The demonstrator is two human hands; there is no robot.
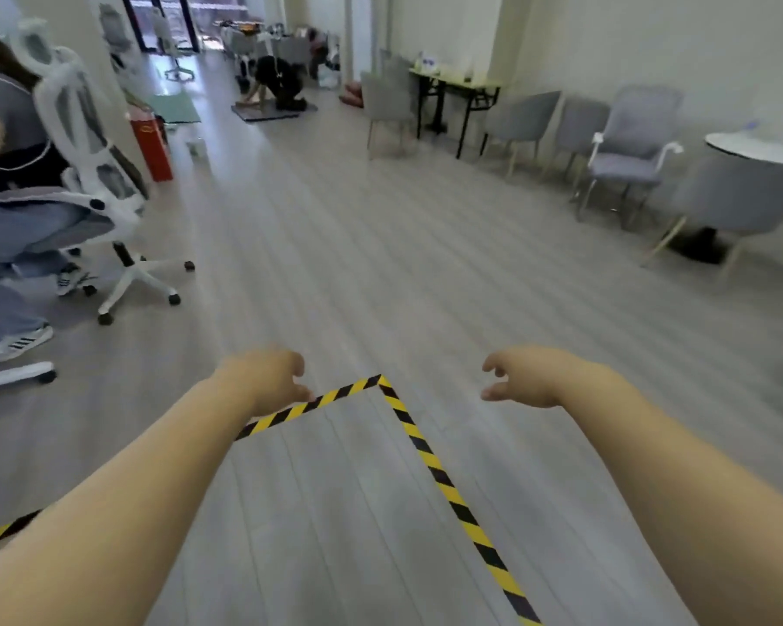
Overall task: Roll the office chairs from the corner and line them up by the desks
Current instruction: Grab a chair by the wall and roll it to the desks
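Both my arms reach forward over the grey floor. My left hand [272, 379] and my right hand [523, 377] hang with loosely curled fingers and hold nothing. A white mesh office chair [93, 173] on castors stands at the left with a person sitting in it. Along the right wall stands a grey chair with white armrests [633, 146], and more grey chairs [523, 122] sit beside it. Another white office chair [170, 38] stands far back by the dark door. No chair is near my hands.
Yellow-black tape [419, 438] marks a corner on the floor below my hands. A red box [152, 144] stands at the left wall. A person kneels on a mat [276, 83] far ahead. A small table [457, 81] and a round white table [755, 149] line the right wall.
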